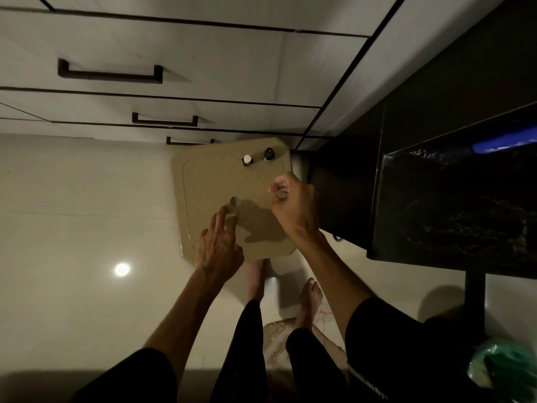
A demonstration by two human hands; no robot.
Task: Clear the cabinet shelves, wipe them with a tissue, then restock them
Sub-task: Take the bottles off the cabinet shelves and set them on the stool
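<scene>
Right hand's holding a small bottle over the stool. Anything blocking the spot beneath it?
Nothing visible. The right hand grips a small bottle over bare stool top. The white-capped bottle and black-capped bottle stand apart at the far edge; the left hand hovers nearer.

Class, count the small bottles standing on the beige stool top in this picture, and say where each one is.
2. A white-capped bottle and a black-capped bottle stand side by side at the far edge of the stool top. The right hand pinches another small item, kind unclear.
</scene>
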